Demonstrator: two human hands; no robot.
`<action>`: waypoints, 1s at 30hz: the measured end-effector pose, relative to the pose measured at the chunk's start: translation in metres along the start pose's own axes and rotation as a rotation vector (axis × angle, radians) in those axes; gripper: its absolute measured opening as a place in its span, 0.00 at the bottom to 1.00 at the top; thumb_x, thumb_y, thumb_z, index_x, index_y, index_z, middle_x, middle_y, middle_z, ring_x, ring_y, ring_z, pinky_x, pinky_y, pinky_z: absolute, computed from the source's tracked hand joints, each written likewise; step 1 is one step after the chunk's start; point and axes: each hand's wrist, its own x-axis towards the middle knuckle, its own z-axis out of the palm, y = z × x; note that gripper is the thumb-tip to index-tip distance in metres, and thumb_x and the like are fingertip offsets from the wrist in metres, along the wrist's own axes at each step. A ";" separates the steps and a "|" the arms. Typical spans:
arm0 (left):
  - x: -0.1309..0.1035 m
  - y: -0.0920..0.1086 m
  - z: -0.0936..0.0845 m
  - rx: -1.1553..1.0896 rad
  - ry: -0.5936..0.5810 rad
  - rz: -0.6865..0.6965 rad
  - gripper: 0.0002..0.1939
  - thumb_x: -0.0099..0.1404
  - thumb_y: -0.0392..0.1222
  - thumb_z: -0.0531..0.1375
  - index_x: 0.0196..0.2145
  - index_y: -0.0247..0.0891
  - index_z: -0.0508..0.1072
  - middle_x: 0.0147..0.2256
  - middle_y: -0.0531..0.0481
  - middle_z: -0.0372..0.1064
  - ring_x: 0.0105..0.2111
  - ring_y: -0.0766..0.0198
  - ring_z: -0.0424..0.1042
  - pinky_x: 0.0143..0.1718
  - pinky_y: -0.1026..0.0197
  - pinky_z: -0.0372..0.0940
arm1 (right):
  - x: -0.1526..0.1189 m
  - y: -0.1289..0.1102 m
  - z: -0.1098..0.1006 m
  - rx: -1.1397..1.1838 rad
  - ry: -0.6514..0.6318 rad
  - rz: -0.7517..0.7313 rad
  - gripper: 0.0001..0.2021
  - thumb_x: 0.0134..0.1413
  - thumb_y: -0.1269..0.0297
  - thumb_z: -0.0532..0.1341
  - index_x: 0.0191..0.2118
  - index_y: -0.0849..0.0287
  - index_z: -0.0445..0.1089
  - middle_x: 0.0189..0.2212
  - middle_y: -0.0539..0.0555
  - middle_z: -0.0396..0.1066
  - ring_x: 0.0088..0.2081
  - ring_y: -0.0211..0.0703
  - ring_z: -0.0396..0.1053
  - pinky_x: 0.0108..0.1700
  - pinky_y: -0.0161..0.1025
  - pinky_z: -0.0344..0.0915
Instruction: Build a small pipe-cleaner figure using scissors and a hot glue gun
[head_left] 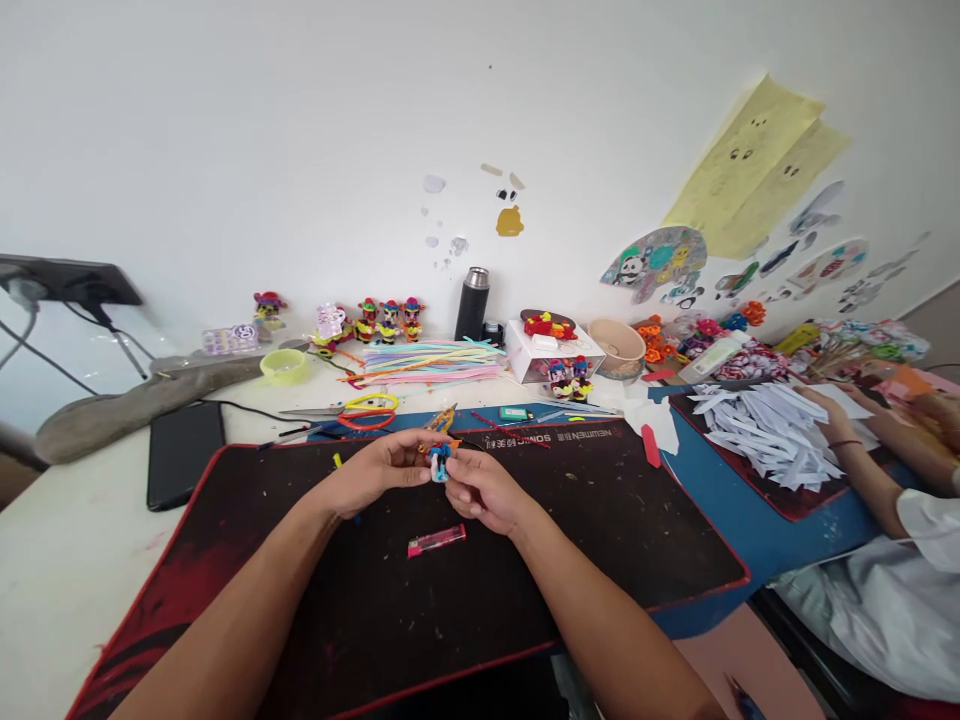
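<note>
Both my hands meet over the black desk mat (600, 540), gripping one small figure (439, 462) in blue, white and orange that looks like pipe cleaner work. My left hand (375, 472) pinches its left side between thumb and fingers. From the right, my right hand (486, 490) has its fingertips closed on the same figure. Parts of the figure are hidden behind the fingers. Below the hands lies a pink lighter (436, 541), flat on the mat.
Behind the mat are scissors (367, 408), a bundle of pastel pipe cleaners (427, 362), a black thermos (472, 305) and a white box (529, 350). A phone (185, 455) lies left. On the right, a co-worker's hand (825, 415) touches a pile of white paper strips (772, 435).
</note>
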 end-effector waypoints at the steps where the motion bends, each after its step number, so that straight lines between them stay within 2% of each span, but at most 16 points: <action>1: 0.000 0.000 0.000 0.004 -0.005 0.003 0.26 0.60 0.43 0.75 0.56 0.43 0.80 0.50 0.46 0.79 0.47 0.56 0.75 0.54 0.54 0.66 | 0.000 0.000 0.000 -0.006 -0.006 0.001 0.22 0.56 0.47 0.74 0.38 0.59 0.68 0.16 0.39 0.60 0.13 0.27 0.46 0.18 0.32 0.38; 5: -0.001 0.002 0.000 0.035 -0.022 -0.010 0.25 0.60 0.44 0.75 0.56 0.43 0.80 0.54 0.44 0.78 0.51 0.54 0.74 0.55 0.53 0.66 | -0.001 -0.001 0.000 -0.027 -0.024 0.006 0.22 0.57 0.46 0.74 0.37 0.59 0.68 0.16 0.39 0.60 0.13 0.27 0.47 0.17 0.32 0.38; 13: -0.001 0.003 0.000 0.049 -0.020 -0.035 0.23 0.58 0.43 0.75 0.51 0.43 0.81 0.47 0.48 0.80 0.48 0.55 0.75 0.54 0.53 0.67 | -0.001 0.001 0.000 -0.035 -0.026 0.008 0.23 0.57 0.44 0.73 0.36 0.58 0.67 0.17 0.40 0.62 0.13 0.28 0.48 0.17 0.32 0.38; 21: 0.000 0.004 0.000 0.032 0.036 -0.024 0.22 0.56 0.45 0.77 0.47 0.41 0.79 0.44 0.49 0.78 0.45 0.55 0.74 0.53 0.53 0.67 | 0.000 0.001 0.005 -0.072 0.066 0.012 0.25 0.57 0.40 0.71 0.35 0.57 0.66 0.18 0.40 0.63 0.13 0.27 0.48 0.17 0.32 0.38; 30: -0.001 0.006 0.002 0.015 0.061 0.004 0.22 0.56 0.50 0.77 0.43 0.40 0.76 0.41 0.51 0.76 0.42 0.58 0.73 0.50 0.55 0.66 | 0.000 0.004 0.006 -0.079 0.098 -0.038 0.23 0.58 0.42 0.71 0.36 0.57 0.67 0.17 0.40 0.63 0.12 0.27 0.48 0.16 0.32 0.37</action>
